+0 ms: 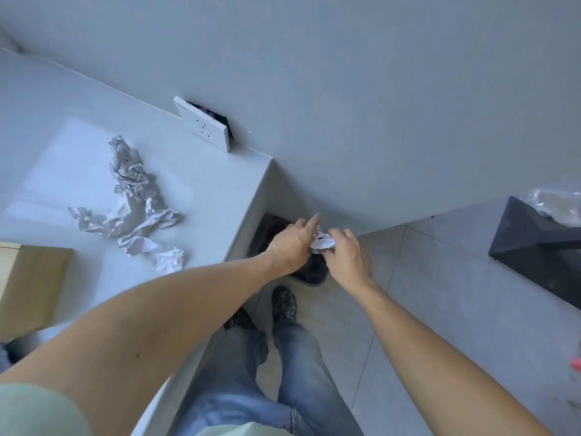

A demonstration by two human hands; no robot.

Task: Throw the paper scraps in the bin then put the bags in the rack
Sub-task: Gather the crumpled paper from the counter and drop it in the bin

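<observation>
Your left hand and right hand both pinch one paper wad above the bin.

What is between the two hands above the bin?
In the head view, a crumpled paper scrap sits between the left hand and the right hand, held by both, directly over the dark bin beside the counter.

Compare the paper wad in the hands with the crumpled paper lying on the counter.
The small white paper wad is balled tight; the long crumpled grey-white paper scraps sprawl loosely. The wad is pinched between the left hand and right hand above the dark bin; the scraps lie untouched on the pale counter. Both are crumpled paper.
</observation>
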